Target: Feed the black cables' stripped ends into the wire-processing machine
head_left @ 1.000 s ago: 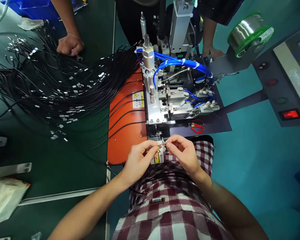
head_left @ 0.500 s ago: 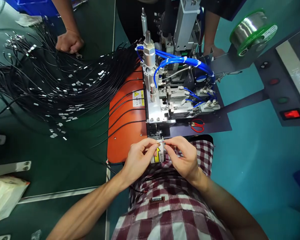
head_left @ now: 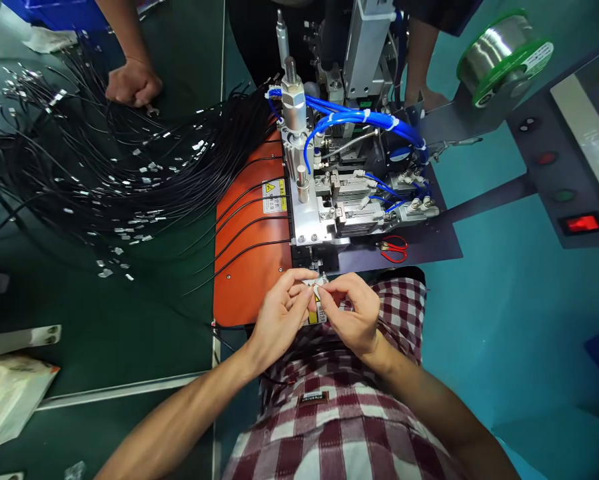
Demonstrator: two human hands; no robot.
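Observation:
Thin fine wires (head_left: 317,284), probably at the end of a black cable, show between my fingertips in front of the machine. My left hand (head_left: 282,317) curls around that end, thumb and fingers bent; the fingers partly hide what it grips. My right hand (head_left: 353,310) pinches the fine wires between thumb and forefinger, its tips nearly touching the left ones. Just behind the fingertips is a white and yellow arrow label (head_left: 318,313) on the machine's front. Several black cables lie across the orange plate (head_left: 244,267) to the left of the machine.
A metal machine (head_left: 304,213) with blue air tubes stands ahead. Red-handled snips (head_left: 394,249) lie at its right, below a solder wire spool (head_left: 504,57). Black cables with metal connectors (head_left: 144,173) heap on the green table. A co-worker's fist (head_left: 134,83) rests beyond them.
My right hand has moved left, bringing its fingertips up to my left hand's. The left fingers have shifted slightly around the wires. The view has moved a little.

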